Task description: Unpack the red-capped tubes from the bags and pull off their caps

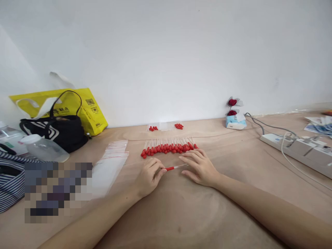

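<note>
A glass dropper with a red rubber bulb (170, 168) lies roughly level in front of me, its clear tube pointing right. My left hand (149, 175) pinches it at the red end between thumb and fingers. Beside the tube's far end is my right hand (201, 168), fingers apart; whether a fingertip touches the glass I cannot tell. Just beyond both hands, a row of similar droppers (169, 148) lies side by side, red bulbs toward me and clear tubes toward the wall. My right fingers reach close to the row's right end.
Clear zip bags (110, 171) lie left of my hands. Small bags with red bulbs (178, 126) rest near the wall. A yellow bag (94, 114), a black bag (67, 133) and a plastic jar (46, 148) stand left. At right are a tissue pack (235, 122) and a power strip (301, 150) with cables.
</note>
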Demonstrator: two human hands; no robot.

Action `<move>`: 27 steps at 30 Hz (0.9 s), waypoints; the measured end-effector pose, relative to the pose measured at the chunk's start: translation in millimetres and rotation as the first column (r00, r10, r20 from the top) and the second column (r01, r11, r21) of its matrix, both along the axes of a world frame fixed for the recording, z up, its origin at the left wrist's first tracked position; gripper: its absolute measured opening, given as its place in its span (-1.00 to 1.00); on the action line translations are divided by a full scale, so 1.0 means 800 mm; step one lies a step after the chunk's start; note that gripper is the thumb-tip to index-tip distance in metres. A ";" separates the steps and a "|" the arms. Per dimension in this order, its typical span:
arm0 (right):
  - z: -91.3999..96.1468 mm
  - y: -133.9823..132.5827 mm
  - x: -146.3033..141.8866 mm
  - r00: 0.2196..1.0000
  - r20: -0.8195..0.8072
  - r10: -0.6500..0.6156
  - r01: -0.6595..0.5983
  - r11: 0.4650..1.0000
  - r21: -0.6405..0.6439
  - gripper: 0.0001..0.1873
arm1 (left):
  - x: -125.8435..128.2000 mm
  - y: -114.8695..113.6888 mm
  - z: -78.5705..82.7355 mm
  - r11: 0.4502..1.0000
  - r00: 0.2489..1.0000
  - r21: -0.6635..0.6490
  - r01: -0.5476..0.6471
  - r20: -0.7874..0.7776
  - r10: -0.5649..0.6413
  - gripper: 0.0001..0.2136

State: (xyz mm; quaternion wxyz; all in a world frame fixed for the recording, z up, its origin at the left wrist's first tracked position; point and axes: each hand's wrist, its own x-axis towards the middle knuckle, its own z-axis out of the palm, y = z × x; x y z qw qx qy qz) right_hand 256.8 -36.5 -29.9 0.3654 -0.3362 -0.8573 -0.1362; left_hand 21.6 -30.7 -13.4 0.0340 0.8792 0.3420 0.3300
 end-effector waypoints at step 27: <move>-0.001 0.014 -0.029 0.993 0.094 0.077 -0.076 0.997 -0.010 -0.75 | 0.014 0.014 -0.013 0.995 0.995 -0.041 0.091 -0.032 -0.093 -0.76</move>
